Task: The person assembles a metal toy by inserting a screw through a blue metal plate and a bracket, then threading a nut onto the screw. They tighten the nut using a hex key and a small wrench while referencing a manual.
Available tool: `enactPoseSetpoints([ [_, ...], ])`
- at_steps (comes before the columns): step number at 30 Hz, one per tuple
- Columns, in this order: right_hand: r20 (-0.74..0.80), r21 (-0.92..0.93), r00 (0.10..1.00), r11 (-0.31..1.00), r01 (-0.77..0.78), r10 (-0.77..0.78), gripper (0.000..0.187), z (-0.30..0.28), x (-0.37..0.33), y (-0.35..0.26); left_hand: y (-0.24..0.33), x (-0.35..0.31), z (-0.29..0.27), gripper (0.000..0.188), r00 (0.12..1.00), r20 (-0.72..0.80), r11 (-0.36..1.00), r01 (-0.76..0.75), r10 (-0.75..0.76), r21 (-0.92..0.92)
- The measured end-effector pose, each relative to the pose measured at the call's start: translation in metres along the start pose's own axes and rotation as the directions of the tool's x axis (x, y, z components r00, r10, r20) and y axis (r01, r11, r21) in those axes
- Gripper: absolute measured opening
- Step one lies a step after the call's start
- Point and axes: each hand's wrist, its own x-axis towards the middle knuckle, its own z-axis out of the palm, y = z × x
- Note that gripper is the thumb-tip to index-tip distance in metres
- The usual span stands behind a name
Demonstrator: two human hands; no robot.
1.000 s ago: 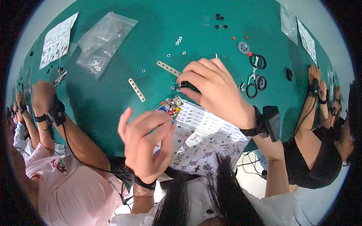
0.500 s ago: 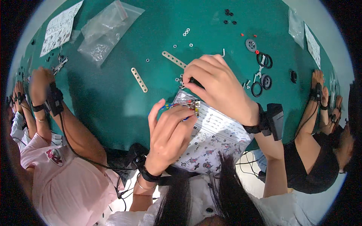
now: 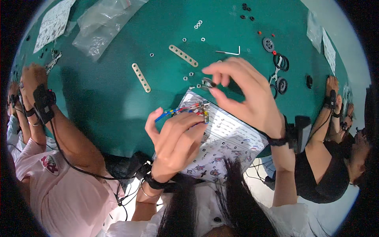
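My left hand (image 3: 175,136) is closed around a small assembly of blue, red and yellow strips (image 3: 179,109) with a metal bracket at its right end. It stays just above the printed instruction sheet (image 3: 233,136). To the right, my right hand (image 3: 248,94) has its index finger and thumb spread. A small dark and silver part (image 3: 207,83) is by the thumb tip; whether the thumb touches it I cannot tell. Beside it are several small nuts and screws (image 3: 192,87), near the sheet's top corner.
Two perforated metal strips, a left one (image 3: 141,78) and a right one (image 3: 183,55), lie beyond my hands. A hex key (image 3: 229,52), grey wheel (image 3: 268,44), black tyres (image 3: 281,62) and plastic bag (image 3: 103,29) lie farther off. Co-workers' arms (image 3: 73,130) flank me.
My right hand has opened from a pinch and moved slightly right, with the dark part now showing at its thumb tip. The hex key shows fully. My left hand still holds the assembly.
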Motion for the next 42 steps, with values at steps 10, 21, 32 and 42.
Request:
enactPoseSetpoints([
  [10,0.095,0.131,0.979,0.973,-0.189,0.178,0.025,0.005,-0.045,-0.018,0.002,-0.004,-0.003,0.036,0.997,0.064,0.999,-0.039,0.039,0.013],
  [21,0.108,0.411,0.989,0.901,-0.137,0.101,0.029,0.009,-0.039,-0.013,0.001,-0.001,-0.008,0.029,0.999,0.043,0.938,0.018,-0.003,-0.345],
  [32,0.054,0.362,0.998,0.930,-0.058,0.041,0.031,0.012,-0.045,-0.005,-0.003,-0.002,-0.001,0.028,0.995,0.039,0.894,0.100,-0.092,-0.438],
  [42,0.061,0.310,0.998,0.950,-0.037,0.019,0.033,0.013,-0.046,0.001,-0.002,-0.006,0.000,0.029,0.988,0.070,0.896,0.155,-0.138,-0.417],
])
